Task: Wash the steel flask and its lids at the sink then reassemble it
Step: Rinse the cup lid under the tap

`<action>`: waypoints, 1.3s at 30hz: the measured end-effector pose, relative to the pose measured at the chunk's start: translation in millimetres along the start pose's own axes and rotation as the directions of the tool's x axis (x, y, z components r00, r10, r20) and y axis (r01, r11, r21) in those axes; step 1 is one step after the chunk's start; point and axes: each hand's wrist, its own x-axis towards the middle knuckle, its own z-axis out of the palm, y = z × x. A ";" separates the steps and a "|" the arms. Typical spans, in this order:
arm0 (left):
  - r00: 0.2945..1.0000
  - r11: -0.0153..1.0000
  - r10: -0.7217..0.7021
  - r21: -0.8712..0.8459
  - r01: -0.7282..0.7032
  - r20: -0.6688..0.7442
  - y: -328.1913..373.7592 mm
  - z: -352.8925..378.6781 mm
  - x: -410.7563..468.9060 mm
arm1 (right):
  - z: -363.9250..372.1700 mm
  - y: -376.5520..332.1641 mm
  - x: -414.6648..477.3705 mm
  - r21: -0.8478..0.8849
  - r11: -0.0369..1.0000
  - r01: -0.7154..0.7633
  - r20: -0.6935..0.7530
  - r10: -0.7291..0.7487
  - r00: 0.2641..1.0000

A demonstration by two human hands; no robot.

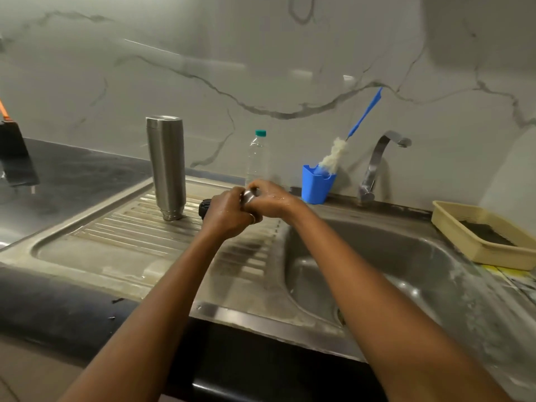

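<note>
Head view is showing a small steel lid (250, 195) being held between both hands above the right end of the draining board (116, 236), just left of the sink (377, 256) basin. The left hand (229, 216) is gripping it from the near side and the right hand (272, 201) from the far side. The fingers (255, 185) of both are curling closely round it and hiding most of it, and both hands are glistening wet.

Assessment: the lid is appearing light, rigid and slippery when wet, so a full grip round its rim is looking safer than fingertips.

The steel flask (167, 166) is standing mouth down on the ribbed board, apart from the hands to their left. It is looking stiff, smooth and tall enough to tip, so a hold round mid-body is seeming soundest. A black lid (204, 208) is lying just behind the left hand, partly hidden.

Further back, a plastic bottle (256, 158), a blue cup (316, 187) holding a brush (333, 155) and the tap (377, 161) are standing along the wall. A beige tray (464, 239) is sitting at the sink's right edge.
</note>
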 end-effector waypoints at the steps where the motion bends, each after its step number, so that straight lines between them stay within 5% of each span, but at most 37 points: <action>1: 1.000 0.999 -0.029 0.015 0.029 -0.002 -4.0 0.1 -0.8 | 6.7 -1.6 3.3 -0.001 1.000 -0.013 0.011 0.013 1.000; 25: 0.986 0.961 -0.153 0.242 0.135 0.058 -22.6 9.1 0.7 | 32.1 14.2 12.5 -0.015 0.996 -0.091 0.033 0.091 0.995; 33: 0.999 0.921 -0.028 0.389 0.016 0.026 29.2 -1.9 -10.5 | -14.0 20.9 -24.7 0.041 0.997 -0.066 0.024 0.065 0.998; 39: 0.978 0.930 0.132 0.323 -0.179 0.161 94.1 36.9 -19.6 | -70.1 48.6 -72.5 0.062 0.993 -0.102 -0.105 0.108 0.989</action>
